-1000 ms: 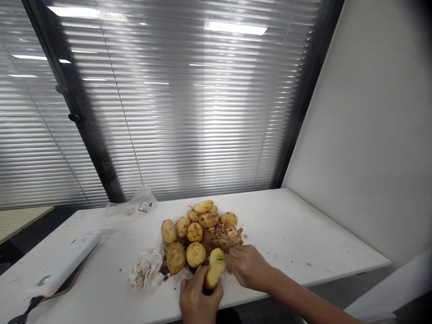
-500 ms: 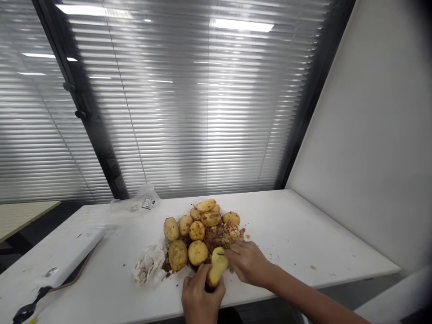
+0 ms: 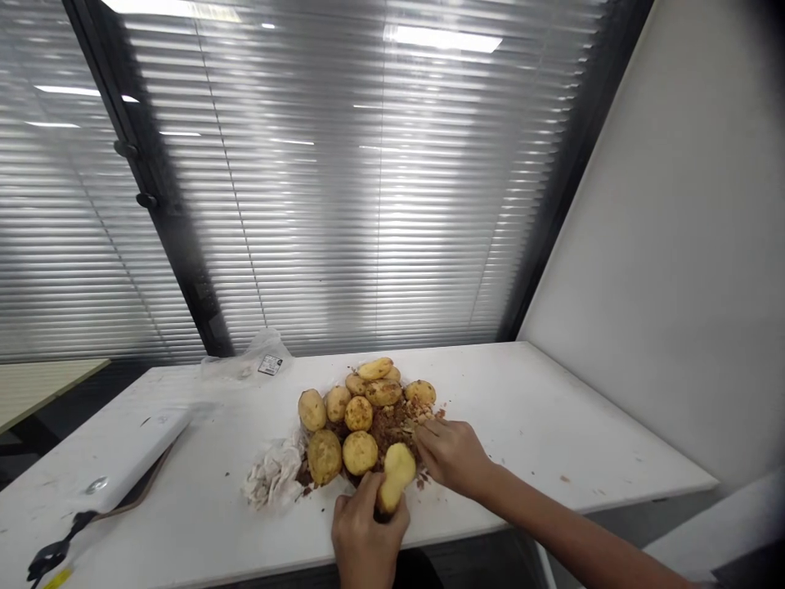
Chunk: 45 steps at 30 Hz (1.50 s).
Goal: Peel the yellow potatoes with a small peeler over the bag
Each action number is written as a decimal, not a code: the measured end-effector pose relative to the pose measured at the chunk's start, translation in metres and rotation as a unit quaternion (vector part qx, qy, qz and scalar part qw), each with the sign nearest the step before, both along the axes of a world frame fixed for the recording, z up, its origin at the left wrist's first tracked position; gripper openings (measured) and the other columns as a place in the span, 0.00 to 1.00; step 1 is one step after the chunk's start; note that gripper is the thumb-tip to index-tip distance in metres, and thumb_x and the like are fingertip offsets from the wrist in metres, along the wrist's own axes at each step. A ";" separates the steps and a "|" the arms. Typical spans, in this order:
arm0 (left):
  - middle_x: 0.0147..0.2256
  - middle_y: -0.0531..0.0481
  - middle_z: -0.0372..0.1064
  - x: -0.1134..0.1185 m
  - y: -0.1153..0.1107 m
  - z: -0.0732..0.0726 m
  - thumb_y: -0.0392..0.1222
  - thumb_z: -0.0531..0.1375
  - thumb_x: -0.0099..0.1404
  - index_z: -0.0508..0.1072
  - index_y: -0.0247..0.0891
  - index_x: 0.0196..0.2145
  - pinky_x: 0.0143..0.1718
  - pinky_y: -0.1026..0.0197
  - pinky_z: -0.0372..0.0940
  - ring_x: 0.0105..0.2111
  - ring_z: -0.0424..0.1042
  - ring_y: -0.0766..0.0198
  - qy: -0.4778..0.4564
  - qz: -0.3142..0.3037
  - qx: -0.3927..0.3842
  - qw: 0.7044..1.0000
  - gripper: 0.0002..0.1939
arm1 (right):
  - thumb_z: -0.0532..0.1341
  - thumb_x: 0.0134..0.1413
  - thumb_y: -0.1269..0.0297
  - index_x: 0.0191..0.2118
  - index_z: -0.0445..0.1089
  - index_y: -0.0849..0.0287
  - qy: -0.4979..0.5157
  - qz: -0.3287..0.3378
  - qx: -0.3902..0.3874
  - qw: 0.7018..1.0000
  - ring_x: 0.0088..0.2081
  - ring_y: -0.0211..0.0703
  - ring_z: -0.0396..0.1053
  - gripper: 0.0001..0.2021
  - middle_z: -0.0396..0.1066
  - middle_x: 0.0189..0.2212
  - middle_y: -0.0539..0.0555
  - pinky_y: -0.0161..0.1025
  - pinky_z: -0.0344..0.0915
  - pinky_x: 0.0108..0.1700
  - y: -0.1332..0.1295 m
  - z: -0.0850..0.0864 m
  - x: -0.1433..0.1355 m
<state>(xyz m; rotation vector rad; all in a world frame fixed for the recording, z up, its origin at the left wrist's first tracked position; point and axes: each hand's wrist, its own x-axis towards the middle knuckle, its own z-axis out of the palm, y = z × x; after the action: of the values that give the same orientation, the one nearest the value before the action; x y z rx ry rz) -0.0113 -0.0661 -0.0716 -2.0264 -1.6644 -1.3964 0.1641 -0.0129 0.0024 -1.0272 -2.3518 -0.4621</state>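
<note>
My left hand (image 3: pixel 370 523) grips a partly peeled potato (image 3: pixel 398 468) at the table's front edge, its pale yellow flesh facing up. To the right and a little above it, my right hand (image 3: pixel 452 454) is closed over the edge of a heap of brown peelings (image 3: pixel 391 427); what its fingers pinch, if anything, is hidden. Several potatoes lie around the heap, among them a round one (image 3: pixel 360 453) just above my left hand and a browner one (image 3: pixel 325 457) beside it.
Crumpled white tissue (image 3: pixel 274 477) lies left of the potatoes. A clear plastic bag (image 3: pixel 251 358) with a label is at the back left. A long white box-like object (image 3: pixel 138 454) and a black strap (image 3: pixel 52 556) lie on the white table (image 3: pixel 527 409) at the left.
My right hand has moved up and away from the held potato, towards the peelings. My left hand keeps its hold on the potato. The view has shifted slightly.
</note>
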 end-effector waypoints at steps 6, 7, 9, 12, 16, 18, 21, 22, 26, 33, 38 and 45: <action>0.33 0.52 0.77 0.001 0.002 0.001 0.41 0.61 0.54 0.74 0.43 0.37 0.31 0.59 0.65 0.25 0.70 0.60 -0.043 0.024 -0.036 0.998 0.11 | 0.53 0.62 0.69 0.34 0.71 0.61 0.167 0.023 -0.055 0.984 0.25 0.38 0.65 0.10 0.68 0.22 0.51 0.34 0.55 0.28 -0.016 0.004 0.017; 0.32 0.52 0.77 0.001 0.002 0.001 0.42 0.61 0.53 0.75 0.43 0.37 0.31 0.59 0.65 0.26 0.71 0.59 -0.061 0.028 -0.057 0.996 0.11 | 0.54 0.62 0.68 0.34 0.71 0.61 0.211 0.009 -0.069 0.975 0.24 0.38 0.65 0.10 0.69 0.22 0.51 0.33 0.56 0.28 -0.021 0.000 0.020; 0.29 0.51 0.76 0.000 0.003 0.005 0.46 0.62 0.52 0.77 0.43 0.36 0.31 0.58 0.66 0.26 0.71 0.57 -0.110 0.024 -0.119 0.986 0.13 | 0.55 0.62 0.65 0.33 0.72 0.60 0.298 -0.028 -0.111 0.948 0.23 0.36 0.64 0.10 0.69 0.23 0.51 0.32 0.57 0.27 -0.030 -0.013 0.025; 0.26 0.49 0.74 -0.001 0.003 0.019 0.53 0.63 0.49 0.78 0.41 0.36 0.29 0.59 0.65 0.26 0.72 0.57 -0.227 -0.008 -0.233 0.946 0.18 | 0.57 0.60 0.57 0.29 0.73 0.60 0.431 -0.102 -0.177 0.879 0.21 0.36 0.60 0.14 0.69 0.22 0.51 0.32 0.56 0.24 -0.039 -0.040 0.028; 0.25 0.48 0.74 -0.001 0.000 0.052 0.59 0.66 0.42 0.77 0.34 0.35 0.25 0.61 0.64 0.23 0.70 0.60 -0.421 -0.071 -0.342 0.837 0.28 | 0.59 0.55 0.50 0.27 0.73 0.61 0.539 -0.146 -0.227 0.798 0.22 0.38 0.59 0.19 0.67 0.20 0.51 0.33 0.56 0.23 -0.039 -0.065 0.022; 0.26 0.47 0.74 -0.002 -0.001 0.070 0.58 0.68 0.40 0.77 0.33 0.35 0.26 0.63 0.64 0.26 0.70 0.61 -0.490 -0.097 -0.357 0.789 0.29 | 0.59 0.54 0.48 0.28 0.74 0.62 0.563 -0.147 -0.238 0.778 0.23 0.39 0.60 0.20 0.67 0.21 0.52 0.33 0.57 0.24 -0.036 -0.068 0.020; 0.25 0.49 0.72 -0.004 0.001 0.087 0.58 0.70 0.39 0.78 0.32 0.33 0.26 0.65 0.63 0.26 0.69 0.64 -0.514 -0.109 -0.381 0.761 0.29 | 0.59 0.54 0.47 0.28 0.74 0.63 0.575 -0.158 -0.233 0.768 0.22 0.38 0.59 0.21 0.67 0.20 0.51 0.33 0.57 0.23 -0.032 -0.068 0.018; 0.24 0.49 0.72 -0.005 0.003 0.089 0.58 0.70 0.39 0.78 0.32 0.33 0.26 0.65 0.63 0.26 0.69 0.64 -0.510 -0.109 -0.386 0.760 0.29 | 0.59 0.55 0.48 0.28 0.74 0.63 0.574 -0.164 -0.225 0.770 0.21 0.38 0.59 0.21 0.68 0.20 0.51 0.34 0.57 0.23 -0.031 -0.067 0.017; 0.27 0.49 0.73 -0.011 0.014 0.084 0.59 0.69 0.41 0.78 0.32 0.34 0.31 0.64 0.66 0.31 0.71 0.61 -0.478 -0.115 -0.396 0.776 0.29 | 0.57 0.58 0.51 0.31 0.75 0.62 0.540 -0.177 -0.173 0.804 0.22 0.39 0.63 0.19 0.72 0.24 0.53 0.35 0.61 0.26 -0.036 -0.068 0.013; 0.36 0.47 0.75 -0.008 0.026 0.080 0.57 0.68 0.45 0.75 0.34 0.39 0.36 0.62 0.66 0.37 0.72 0.59 -0.408 -0.140 -0.383 0.817 0.28 | 0.53 0.63 0.58 0.33 0.74 0.61 0.451 -0.172 -0.095 0.871 0.23 0.39 0.66 0.16 0.72 0.26 0.55 0.34 0.63 0.28 -0.041 -0.075 0.007; 0.14 0.63 0.47 0.003 0.021 0.091 0.58 0.69 0.45 0.65 0.36 0.22 0.17 0.68 0.47 0.15 0.45 0.75 -0.553 -0.179 -0.457 0.673 0.24 | 0.53 0.63 0.58 0.34 0.74 0.60 0.461 -0.175 -0.095 0.865 0.26 0.40 0.69 0.15 0.73 0.27 0.56 0.34 0.64 0.28 -0.042 -0.076 0.007; 0.16 0.57 0.59 -0.002 0.023 0.095 0.59 0.68 0.46 0.72 0.34 0.27 0.17 0.66 0.52 0.15 0.54 0.72 -0.469 -0.162 -0.429 0.755 0.24 | 0.53 0.63 0.56 0.33 0.74 0.60 0.477 -0.193 -0.097 0.852 0.26 0.41 0.69 0.17 0.74 0.27 0.55 0.35 0.64 0.29 -0.042 -0.077 0.006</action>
<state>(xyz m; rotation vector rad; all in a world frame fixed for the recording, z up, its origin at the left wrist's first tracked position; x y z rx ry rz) -0.0129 -0.0432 0.0233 -2.2114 -2.9062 -2.3501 0.1704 -0.0547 -0.0743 -1.4051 -1.3116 0.1621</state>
